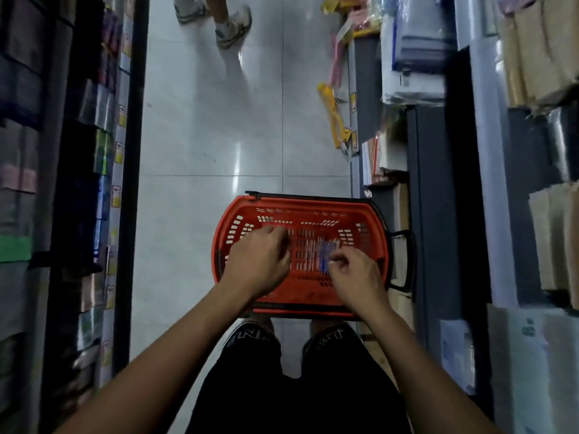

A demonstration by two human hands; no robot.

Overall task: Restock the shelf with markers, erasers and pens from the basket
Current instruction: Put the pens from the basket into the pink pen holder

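While both hands reach down into the red plastic basket with slotted walls (pixel 369 245), it stands on the glossy white tiled floor (pixel 203 136) of a narrow aisle, just in front of the person's feet. The left hand (pixel 258 261) is over the basket's left half with curled fingers; I cannot tell if it holds something. The right hand (pixel 357 274) has its fingers bent at a blurred bunch of blue and white pens (pixel 322 255) on the basket bottom; the grip is not clear. A dark shelf with coloured packs (pixel 103 151) closes the left side, and a grey shelf with paper goods and files (pixel 416 73) the right, touching the basket's black handle (pixel 404 261). Another person's white sneakers (pixel 233 26) stand farther along the aisle.
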